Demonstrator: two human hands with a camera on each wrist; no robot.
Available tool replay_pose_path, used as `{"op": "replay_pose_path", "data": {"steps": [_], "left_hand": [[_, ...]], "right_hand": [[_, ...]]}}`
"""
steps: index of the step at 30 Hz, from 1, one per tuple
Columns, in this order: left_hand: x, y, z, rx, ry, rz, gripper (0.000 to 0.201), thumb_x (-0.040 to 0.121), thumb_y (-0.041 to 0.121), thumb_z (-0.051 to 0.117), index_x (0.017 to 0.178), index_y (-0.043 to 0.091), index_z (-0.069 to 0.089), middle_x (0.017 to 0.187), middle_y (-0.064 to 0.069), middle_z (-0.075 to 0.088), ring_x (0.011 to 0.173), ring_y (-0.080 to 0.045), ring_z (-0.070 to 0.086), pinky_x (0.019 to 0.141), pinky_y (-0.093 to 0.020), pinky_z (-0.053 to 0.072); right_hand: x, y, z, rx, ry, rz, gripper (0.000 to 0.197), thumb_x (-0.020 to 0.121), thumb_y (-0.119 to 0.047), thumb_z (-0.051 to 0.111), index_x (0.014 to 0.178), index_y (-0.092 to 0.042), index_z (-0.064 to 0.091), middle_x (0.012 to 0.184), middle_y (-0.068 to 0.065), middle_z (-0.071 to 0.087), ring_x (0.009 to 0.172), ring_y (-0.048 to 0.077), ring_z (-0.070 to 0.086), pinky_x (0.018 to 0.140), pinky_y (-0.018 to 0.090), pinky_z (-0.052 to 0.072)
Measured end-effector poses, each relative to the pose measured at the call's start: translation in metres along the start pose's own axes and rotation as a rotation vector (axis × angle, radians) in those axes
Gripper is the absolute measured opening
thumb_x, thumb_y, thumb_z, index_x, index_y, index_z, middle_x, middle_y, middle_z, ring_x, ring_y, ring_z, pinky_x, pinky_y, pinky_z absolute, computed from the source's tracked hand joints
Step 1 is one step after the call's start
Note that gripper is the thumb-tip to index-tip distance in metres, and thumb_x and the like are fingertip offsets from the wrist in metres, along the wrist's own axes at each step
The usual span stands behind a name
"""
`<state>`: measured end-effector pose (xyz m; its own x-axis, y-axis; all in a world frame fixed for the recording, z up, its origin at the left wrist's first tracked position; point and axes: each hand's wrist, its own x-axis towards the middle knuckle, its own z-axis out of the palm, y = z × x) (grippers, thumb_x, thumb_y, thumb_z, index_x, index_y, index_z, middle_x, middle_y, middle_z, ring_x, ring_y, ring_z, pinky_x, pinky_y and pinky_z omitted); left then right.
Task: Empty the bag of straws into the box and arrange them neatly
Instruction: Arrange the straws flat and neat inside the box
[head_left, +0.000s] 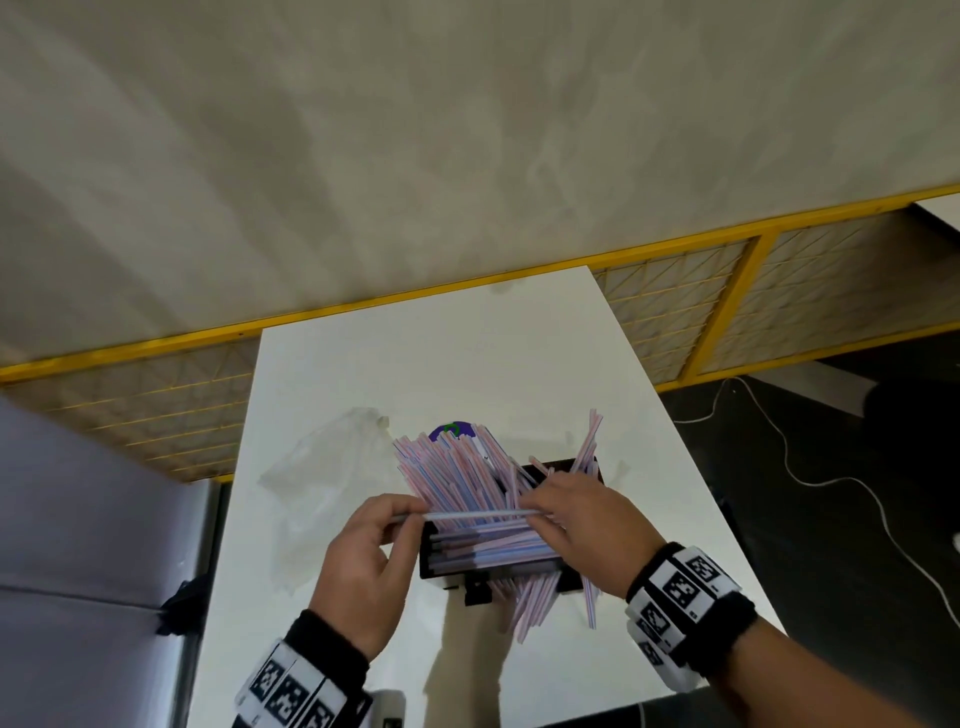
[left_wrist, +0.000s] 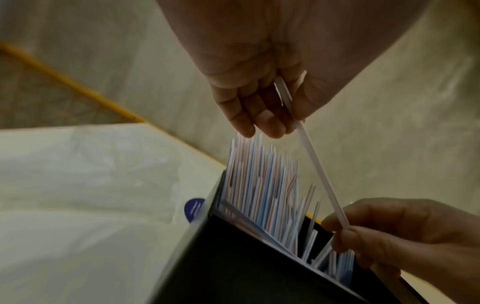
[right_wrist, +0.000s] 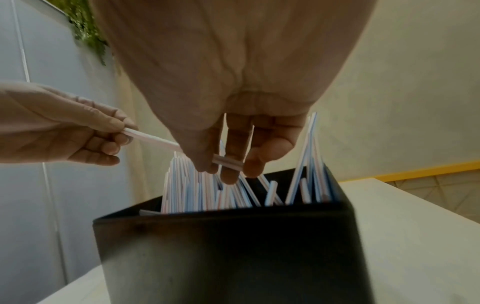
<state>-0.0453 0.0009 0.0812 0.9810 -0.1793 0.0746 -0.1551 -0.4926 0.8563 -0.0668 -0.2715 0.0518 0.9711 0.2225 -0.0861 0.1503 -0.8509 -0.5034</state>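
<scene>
A black box (head_left: 566, 571) stands on the white table (head_left: 415, 364), crammed with red- and blue-striped straws (head_left: 457, 478) that fan out over its far and near edges. Both hands hold one single straw (head_left: 478, 515) level across the box's top. My left hand (head_left: 410, 519) pinches its left end and my right hand (head_left: 535, 512) pinches its right end. The left wrist view shows that straw (left_wrist: 314, 164) running from my left hand (left_wrist: 280, 125) to my right hand (left_wrist: 345, 228). In the right wrist view my right hand (right_wrist: 226, 164) pinches the straw (right_wrist: 155, 137) above the box (right_wrist: 221, 246). The clear, flattened bag (head_left: 332, 467) lies left of the box.
Several straws (head_left: 535, 603) poke out past the box's near side onto the table. A purple round label (head_left: 451, 430) shows behind the box. A yellow mesh fence (head_left: 675, 312) runs behind the table, a white cable (head_left: 831, 483) lies on the dark floor at right, and a grey cabinet (head_left: 78, 519) stands left.
</scene>
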Motion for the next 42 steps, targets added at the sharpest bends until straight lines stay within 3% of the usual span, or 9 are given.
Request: {"op": "replay_pose_path", "data": {"steps": [3,7,15,25,29,33,36,39,42], "left_hand": [[0.005,-0.010,0.019,-0.067,-0.034,-0.114,0.022,0.099,0.013,0.061,0.097,0.033,0.070,0.094,0.010,0.073,0.090,-0.004,0.069,0.073,-0.012,0.052],[0.013,-0.020,0.040,0.093,-0.091,-0.083,0.015,0.099,0.020,0.062,0.102,0.032,0.071,0.100,0.017,0.068,0.092,0.004,0.064,0.080,-0.012,0.050],[0.017,-0.035,0.057,0.442,-0.261,0.182,0.014,0.097,0.022,0.064,0.104,0.027,0.075,0.101,0.011,0.065,0.096,-0.011,0.057,0.091,-0.026,0.048],[0.005,-0.040,0.063,0.398,-0.373,0.179,0.035,0.098,0.046,0.053,0.122,0.024,0.065,0.116,0.013,0.056,0.109,-0.004,0.050,0.100,-0.019,0.041],[0.001,-0.036,0.073,0.417,-0.466,0.148,0.046,0.097,0.054,0.048,0.130,0.022,0.058,0.122,0.009,0.053,0.112,-0.006,0.048,0.103,-0.021,0.040],[0.003,-0.031,0.078,0.344,-0.468,0.150,0.045,0.097,0.053,0.049,0.129,0.024,0.059,0.122,0.011,0.052,0.112,-0.005,0.050,0.103,-0.024,0.042],[0.008,-0.030,0.076,0.361,-0.430,0.233,0.035,0.096,0.043,0.060,0.125,0.025,0.067,0.122,0.010,0.055,0.115,-0.006,0.050,0.103,-0.021,0.041],[0.015,-0.028,0.071,0.428,-0.410,0.331,0.021,0.091,0.040,0.069,0.108,0.030,0.077,0.102,0.010,0.057,0.097,-0.009,0.054,0.085,-0.022,0.045],[0.018,-0.026,0.070,0.450,-0.456,0.349,0.017,0.092,0.039,0.070,0.104,0.031,0.078,0.091,0.012,0.055,0.082,-0.006,0.052,0.074,-0.020,0.042]], "right_hand": [[-0.001,0.007,0.001,-0.104,-0.047,0.045,0.025,0.108,-0.036,0.046,0.113,-0.028,0.068,0.101,-0.007,0.065,0.096,0.015,0.055,0.087,0.031,0.047],[-0.006,0.020,0.002,-0.206,-0.079,0.109,0.028,0.105,-0.041,0.044,0.104,-0.030,0.069,0.098,-0.007,0.063,0.098,0.015,0.055,0.083,0.031,0.050],[-0.013,0.023,0.015,-0.287,-0.113,0.089,0.039,0.104,-0.050,0.043,0.135,-0.035,0.060,0.128,-0.011,0.058,0.114,0.017,0.049,0.094,0.033,0.044],[-0.023,0.022,0.022,-0.374,-0.137,0.128,0.054,0.104,-0.062,0.024,0.122,-0.033,0.066,0.118,-0.013,0.062,0.110,0.017,0.049,0.093,0.036,0.038],[-0.023,0.024,0.021,-0.315,-0.114,0.110,0.049,0.105,-0.058,0.030,0.134,-0.034,0.060,0.126,-0.012,0.062,0.116,0.017,0.053,0.097,0.037,0.038],[-0.026,0.028,0.015,-0.161,-0.023,0.061,0.034,0.105,-0.051,0.036,0.114,-0.035,0.065,0.100,-0.016,0.060,0.097,0.009,0.055,0.095,0.036,0.041],[-0.033,0.032,0.005,0.022,0.152,0.069,0.024,0.103,-0.044,0.048,0.112,-0.035,0.068,0.101,-0.019,0.062,0.094,0.003,0.057,0.088,0.030,0.044],[-0.047,0.036,-0.001,0.261,0.299,0.135,0.021,0.099,-0.043,0.051,0.102,-0.034,0.069,0.093,-0.021,0.065,0.091,0.004,0.062,0.076,0.015,0.046],[-0.060,0.042,0.000,0.370,0.292,0.280,0.018,0.099,-0.041,0.056,0.092,-0.036,0.071,0.093,-0.024,0.068,0.088,0.004,0.065,0.072,0.014,0.047]]}}
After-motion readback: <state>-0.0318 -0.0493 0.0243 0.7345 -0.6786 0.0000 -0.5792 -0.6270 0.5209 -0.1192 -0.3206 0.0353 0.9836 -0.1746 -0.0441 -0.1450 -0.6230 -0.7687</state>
